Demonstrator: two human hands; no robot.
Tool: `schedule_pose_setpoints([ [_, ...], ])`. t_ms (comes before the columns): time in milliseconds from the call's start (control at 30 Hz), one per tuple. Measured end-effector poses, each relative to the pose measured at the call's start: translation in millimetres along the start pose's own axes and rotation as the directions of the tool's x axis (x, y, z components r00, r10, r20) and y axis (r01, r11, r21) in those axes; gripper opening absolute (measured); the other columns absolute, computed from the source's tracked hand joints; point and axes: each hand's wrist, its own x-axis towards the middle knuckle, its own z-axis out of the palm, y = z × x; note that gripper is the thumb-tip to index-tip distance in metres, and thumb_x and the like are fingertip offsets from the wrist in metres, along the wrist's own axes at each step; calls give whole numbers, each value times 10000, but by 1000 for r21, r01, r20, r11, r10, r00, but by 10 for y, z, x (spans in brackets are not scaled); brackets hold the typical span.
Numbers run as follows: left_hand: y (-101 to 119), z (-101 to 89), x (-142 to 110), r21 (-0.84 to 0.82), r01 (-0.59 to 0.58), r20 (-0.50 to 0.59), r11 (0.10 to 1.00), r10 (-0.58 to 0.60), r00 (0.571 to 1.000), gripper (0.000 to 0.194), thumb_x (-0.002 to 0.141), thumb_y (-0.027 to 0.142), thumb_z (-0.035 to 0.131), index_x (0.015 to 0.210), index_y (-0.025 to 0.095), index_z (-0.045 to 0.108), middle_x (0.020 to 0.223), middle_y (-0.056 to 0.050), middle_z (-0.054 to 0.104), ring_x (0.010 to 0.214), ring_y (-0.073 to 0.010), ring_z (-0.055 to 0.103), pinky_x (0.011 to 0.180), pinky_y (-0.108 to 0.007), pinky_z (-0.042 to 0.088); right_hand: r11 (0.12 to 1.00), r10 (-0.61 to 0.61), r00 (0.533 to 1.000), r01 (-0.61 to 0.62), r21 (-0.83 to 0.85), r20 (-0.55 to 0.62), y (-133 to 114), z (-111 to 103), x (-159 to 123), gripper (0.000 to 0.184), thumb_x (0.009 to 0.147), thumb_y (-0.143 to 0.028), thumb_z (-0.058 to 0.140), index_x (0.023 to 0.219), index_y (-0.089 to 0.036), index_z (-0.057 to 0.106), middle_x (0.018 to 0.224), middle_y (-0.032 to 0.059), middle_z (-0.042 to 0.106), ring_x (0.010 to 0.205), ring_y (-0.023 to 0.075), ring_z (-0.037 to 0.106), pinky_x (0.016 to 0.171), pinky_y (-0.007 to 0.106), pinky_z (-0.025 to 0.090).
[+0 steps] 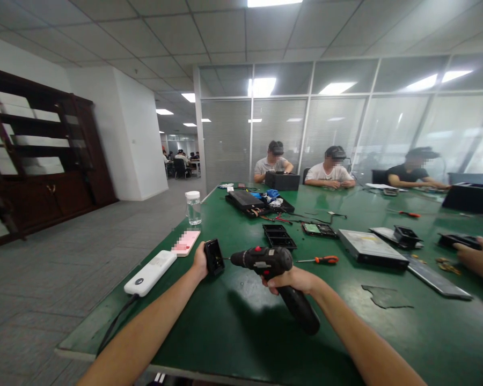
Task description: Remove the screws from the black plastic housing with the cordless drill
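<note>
1. While the right hand [292, 279] wraps the handle of the black cordless drill [271, 268], its grip pressed shut around it, the drill is held above the green desk [233, 321], nose pointing left.
2. The left hand [200, 261] pinches a small black part [214, 257], upright, at the drill's bit; whether the bit touches it is unclear.
3. A white power bank [150, 272] and a pink phone [185, 243] lie left of that hand.
4. An orange-handled screwdriver [320, 260] lies just beyond the drill.
5. A co-worker's hand [477, 260] rests at the right edge.
</note>
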Motion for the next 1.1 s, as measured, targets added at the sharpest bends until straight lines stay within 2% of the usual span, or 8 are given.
schedule_pose_setpoints([
  [200,7,21,-8,38,20,-15,999,-20,1000,289,629,419,390,589,153,495,479,-14,500,420,-154,487,430,-286,388,999,-15,1000,14,48,9,18,-16,0,322,605,-200,569,895,-87,486,704,39,486,569,89,471,524,218,364],
  [333,15,51,-32,48,46,-36,998,-45,998,303,647,420,366,595,153,497,474,-18,498,430,-155,491,426,-275,386,1000,-21,1000,21,22,21,-9,7,-17,273,612,-185,563,855,-81,496,700,36,477,572,87,470,525,216,362],
  [533,28,62,-51,64,26,-12,998,-26,1000,305,647,425,359,599,155,493,476,-17,503,418,-152,487,427,-279,388,1000,-14,1000,14,-14,9,-38,34,-34,261,610,-203,565,833,-83,501,688,32,486,557,82,464,521,213,361],
  [1100,-14,-7,34,83,10,18,996,-12,1000,330,617,458,385,628,152,506,498,-22,512,441,-172,501,447,-306,390,1000,-11,1000,10,26,13,42,-20,5,343,593,-210,580,903,-95,489,668,27,511,552,85,479,539,224,365],
])
